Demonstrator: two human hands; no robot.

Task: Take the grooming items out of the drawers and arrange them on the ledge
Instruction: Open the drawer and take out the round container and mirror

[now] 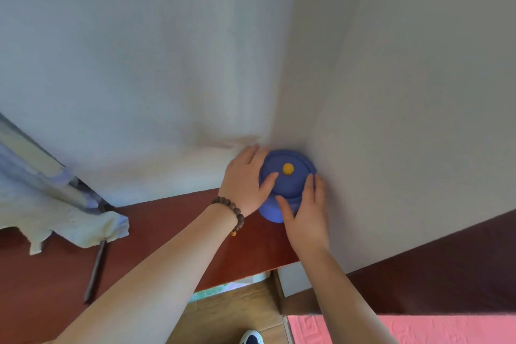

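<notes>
A round blue container (287,184) with a lid and a small yellow knob stands on the red-brown ledge (173,232), pushed into the corner where two pale walls meet. My left hand (245,181), with a bead bracelet on the wrist, wraps its left side, thumb resting on the lid. My right hand (307,215) presses against its right and front side, fingers pointing up along the wall. Both hands hold the container. No drawers are in view.
A crumpled white cloth (83,226) lies on the ledge at the left under a slanted metal bar (33,159). A thin dark stick (95,271) lies beside it. Below are a wooden floor, a pink mat (418,329) and a shoe tip.
</notes>
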